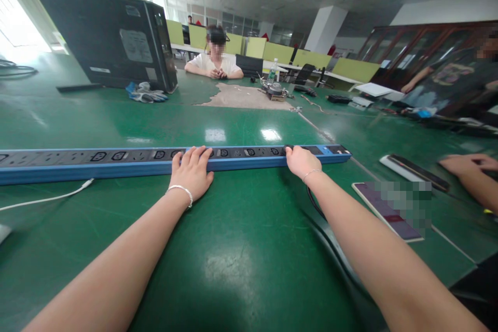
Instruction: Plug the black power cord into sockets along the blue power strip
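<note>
A long blue power strip [249,163] with a dark face and several sockets lies across the green table. My left hand [193,171] rests flat over its middle, fingers spread on the sockets. Near the strip's right end, my right hand [302,162] is closed around a black plug [288,148] at one of the sockets. The plug is mostly hidden by my fingers, so I cannot tell how deep it sits. A black power cord [317,205] runs from under that hand down along my right forearm.
A black computer tower [116,36] stands back left, with gloves [146,93] before it. A white cable [50,198] lies front left. To the right are a tablet-like panel [383,207], a black-and-white slim box [414,171] and another person's hand [462,163]. Someone sits across the table.
</note>
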The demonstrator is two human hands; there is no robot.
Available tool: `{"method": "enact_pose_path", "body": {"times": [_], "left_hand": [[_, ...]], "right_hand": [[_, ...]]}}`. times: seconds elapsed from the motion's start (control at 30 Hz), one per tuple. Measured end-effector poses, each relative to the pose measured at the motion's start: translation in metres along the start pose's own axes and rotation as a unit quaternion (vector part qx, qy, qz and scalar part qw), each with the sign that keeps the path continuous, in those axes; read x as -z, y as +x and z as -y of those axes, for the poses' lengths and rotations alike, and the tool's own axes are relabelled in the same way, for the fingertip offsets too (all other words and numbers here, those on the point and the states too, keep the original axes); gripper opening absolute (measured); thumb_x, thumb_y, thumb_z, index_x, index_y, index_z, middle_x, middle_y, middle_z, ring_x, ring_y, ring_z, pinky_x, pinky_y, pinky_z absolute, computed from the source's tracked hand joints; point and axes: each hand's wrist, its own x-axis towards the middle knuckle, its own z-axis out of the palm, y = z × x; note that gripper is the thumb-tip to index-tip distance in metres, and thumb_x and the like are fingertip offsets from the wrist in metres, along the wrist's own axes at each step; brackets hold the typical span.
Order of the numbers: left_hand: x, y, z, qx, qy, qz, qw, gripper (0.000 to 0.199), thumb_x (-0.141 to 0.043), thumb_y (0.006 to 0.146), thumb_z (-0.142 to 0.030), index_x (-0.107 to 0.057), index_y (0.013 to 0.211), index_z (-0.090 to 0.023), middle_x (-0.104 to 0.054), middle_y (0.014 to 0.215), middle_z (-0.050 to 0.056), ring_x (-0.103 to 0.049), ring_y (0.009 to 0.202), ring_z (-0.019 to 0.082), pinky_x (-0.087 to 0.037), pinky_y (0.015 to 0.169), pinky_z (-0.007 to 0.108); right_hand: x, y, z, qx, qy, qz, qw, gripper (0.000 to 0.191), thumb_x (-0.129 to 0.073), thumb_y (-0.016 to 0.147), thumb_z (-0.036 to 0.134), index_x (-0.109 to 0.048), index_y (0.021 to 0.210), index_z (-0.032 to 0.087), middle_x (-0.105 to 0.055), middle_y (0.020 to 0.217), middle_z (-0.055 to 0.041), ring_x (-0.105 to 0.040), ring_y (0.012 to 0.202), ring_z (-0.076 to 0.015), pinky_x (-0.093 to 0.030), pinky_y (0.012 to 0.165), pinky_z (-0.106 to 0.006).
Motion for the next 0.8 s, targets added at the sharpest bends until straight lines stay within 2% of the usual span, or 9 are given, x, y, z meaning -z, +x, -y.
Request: {"method": "enact_pose_path", "body": {"times": [0.23,0.4,0.53,0.6,0.7,0.8], "left_hand": [[-0.001,-0.001,0.0,-0.004,0.001,-0.008,1.0,0.057,-0.042,0.081,-0.036,-0.037,0.136,-0.022,-0.042,0.142,0.006,-0.032,0.131,0.026,-0.018,0.108,0.049],[-0.001,-0.001,0.0,-0.001,-0.002,-0.005,1.0,0.058,-0.042,0.08,-0.036,-0.037,0.136,-0.022,-0.041,0.142,0.006,-0.032,0.131,0.026,-0.018,0.108,0.049],[0.0,-0.001,-0.001,-0.001,-0.004,-0.005,1.0,0.058,-0.042,0.08,-0.036,-0.037,0.136,-0.022,-0.041,0.142,0.006,-0.031,0.131,0.026,-0.017,0.108,0.049],[0.0,-0.001,-0.001,-0.001,-0.006,-0.004,1.0,0.058,-0.042,0.08,-0.035,-0.037,0.137,-0.021,-0.041,0.142,0.006,-0.031,0.131,0.026,-0.017,0.108,0.049],[0.0,-0.001,-0.001,-0.001,-0.007,-0.004,1.0,0.058,-0.042,0.08,-0.035,-0.037,0.137,-0.021,-0.041,0.142,0.006,-0.032,0.131,0.026,-0.017,0.108,0.048],[-0.001,-0.001,0.0,-0.003,-0.006,-0.009,1.0,0.058,-0.042,0.081,-0.036,-0.037,0.136,-0.021,-0.041,0.142,0.006,-0.032,0.131,0.026,-0.017,0.108,0.048]], "right_hand": [[0.013,0.013,-0.004,0.04,-0.037,0.045,0.997,0.056,-0.021,0.093,0.042,-0.064,0.105,0.009,-0.064,0.107,-0.0205,-0.061,0.103,-0.0281,-0.044,0.086,-0.037],[0.03,0.021,-0.014,0.089,-0.072,0.026,0.993,0.052,-0.025,0.093,0.04,-0.065,0.102,0.008,-0.066,0.106,-0.0201,-0.06,0.103,-0.0228,-0.042,0.087,-0.028],[0.048,0.02,-0.024,0.1,-0.087,0.016,0.991,0.051,-0.023,0.093,0.036,-0.065,0.101,0.008,-0.065,0.107,-0.0199,-0.061,0.1,-0.0231,-0.043,0.08,-0.026],[0.052,0.017,-0.027,0.088,-0.071,0.023,0.993,0.052,-0.023,0.092,0.036,-0.066,0.095,0.007,-0.067,0.101,-0.0196,-0.064,0.091,-0.0231,-0.044,0.074,-0.026],[0.05,0.009,-0.025,0.052,0.009,0.06,0.997,0.053,-0.026,0.091,0.044,-0.066,0.086,0.01,-0.069,0.078,-0.0134,-0.064,0.062,-0.0183,-0.045,0.06,-0.025],[0.047,-0.002,-0.012,0.08,0.09,0.092,0.988,0.051,-0.031,0.089,0.05,-0.065,0.08,0.014,-0.065,0.063,-0.0053,-0.057,0.046,-0.0134,-0.042,0.052,-0.023]]}}
